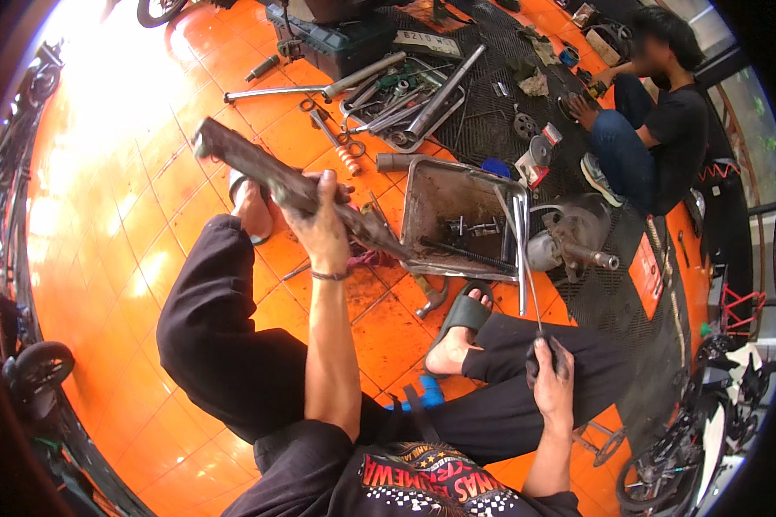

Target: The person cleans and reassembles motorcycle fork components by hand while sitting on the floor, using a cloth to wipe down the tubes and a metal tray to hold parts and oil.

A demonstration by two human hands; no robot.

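My left hand [319, 228] is wrapped round a long, grimy metal fork leg [248, 162], slanting from upper left down to the near left corner of a grey tray [431, 196]. Whether its low end touches the tray cannot be told. Over my right thigh, my right hand [554, 383] closes on the dark handle of a long, thin screwdriver [533, 366]. Its shaft points up and away, alongside a chrome tube [522, 258] at the tray's right edge. Inside the tray lie small metal parts and a dark spring [474, 255].
A hammer [431, 297] lies between my feet and the tray. Beyond are a tool tray with wrenches and tubes [405, 99] and a dark toolbox [341, 47]. A greasy metal housing [578, 237] stands right of the tray. Another person [655, 129] crouches at the far right.
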